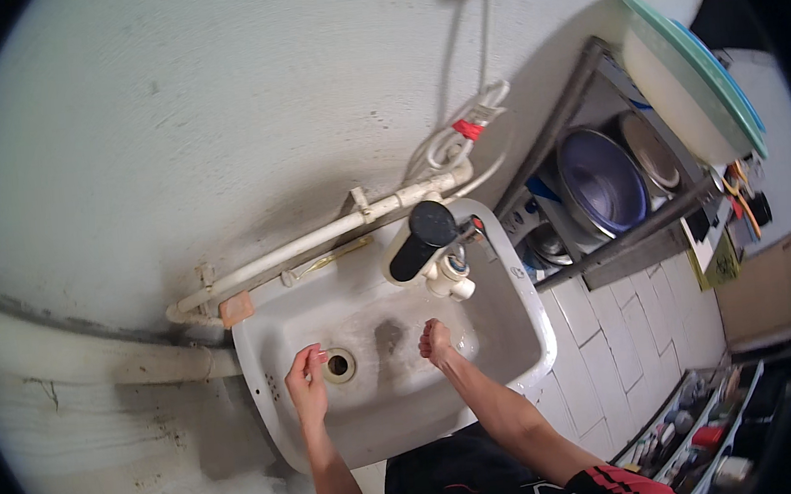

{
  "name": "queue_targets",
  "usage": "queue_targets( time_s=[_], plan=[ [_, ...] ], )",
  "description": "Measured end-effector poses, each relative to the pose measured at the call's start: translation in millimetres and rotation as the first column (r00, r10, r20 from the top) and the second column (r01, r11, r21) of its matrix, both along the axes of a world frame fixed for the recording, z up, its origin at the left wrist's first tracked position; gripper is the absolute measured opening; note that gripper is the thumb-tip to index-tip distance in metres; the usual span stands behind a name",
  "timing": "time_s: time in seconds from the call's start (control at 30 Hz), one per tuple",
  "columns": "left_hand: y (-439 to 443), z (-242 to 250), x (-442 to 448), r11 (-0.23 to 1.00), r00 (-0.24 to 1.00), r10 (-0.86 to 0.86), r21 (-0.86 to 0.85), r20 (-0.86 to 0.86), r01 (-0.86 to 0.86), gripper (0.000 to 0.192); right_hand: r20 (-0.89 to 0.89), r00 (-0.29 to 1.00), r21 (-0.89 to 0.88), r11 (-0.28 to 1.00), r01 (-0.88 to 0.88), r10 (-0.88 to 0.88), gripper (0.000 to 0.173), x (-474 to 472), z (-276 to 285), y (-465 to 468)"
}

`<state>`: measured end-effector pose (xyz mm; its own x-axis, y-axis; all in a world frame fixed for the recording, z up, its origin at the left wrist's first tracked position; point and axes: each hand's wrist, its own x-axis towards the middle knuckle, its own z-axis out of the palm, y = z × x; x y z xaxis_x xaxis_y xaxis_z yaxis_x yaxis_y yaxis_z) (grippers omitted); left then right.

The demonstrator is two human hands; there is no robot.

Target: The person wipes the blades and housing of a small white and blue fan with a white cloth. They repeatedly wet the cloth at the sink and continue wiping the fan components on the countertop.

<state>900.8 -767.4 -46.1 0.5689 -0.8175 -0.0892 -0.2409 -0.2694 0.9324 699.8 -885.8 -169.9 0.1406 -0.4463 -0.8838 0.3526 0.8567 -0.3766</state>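
Both my hands are over a white ceramic sink (375,430). My left hand (307,386) is beside the round drain (338,365), its fingers loosely curled and nothing visible in it. Further right, my right hand (436,341) is curled into a fist, below and slightly left of the white outlet (450,281) of the tap. The tap (423,241) has a thick white body with a black top and a metal lever. Wet, shiny spots show on the basin near my right hand. Dark staining (388,334) marks the basin between my hands.
An orange-pink soap bar (236,309) and a toothbrush (330,259) lie along the sink's back edge. Behind runs a white pipe (298,245), with a coiled white cable (454,148). A rack (585,93) holding a purple basin (603,182) stands right.
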Motion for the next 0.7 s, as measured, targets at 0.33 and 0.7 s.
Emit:
queue_targets(
  time_s=[0.33,0.7],
  plan=[
    [-62,3,-153,0.666,0.669,-0.743,-0.065,0.040,0.743,0.026,0.256,0.967,-0.522,0.841,0.145,-0.008,0.043,-108,89,40],
    [54,70,-355,-0.031,-0.122,-0.942,-0.283,-0.312,0.959,0.016,-0.125,0.775,-0.785,0.540,0.305,-0.619,0.024,-277,211,309]
  ],
)
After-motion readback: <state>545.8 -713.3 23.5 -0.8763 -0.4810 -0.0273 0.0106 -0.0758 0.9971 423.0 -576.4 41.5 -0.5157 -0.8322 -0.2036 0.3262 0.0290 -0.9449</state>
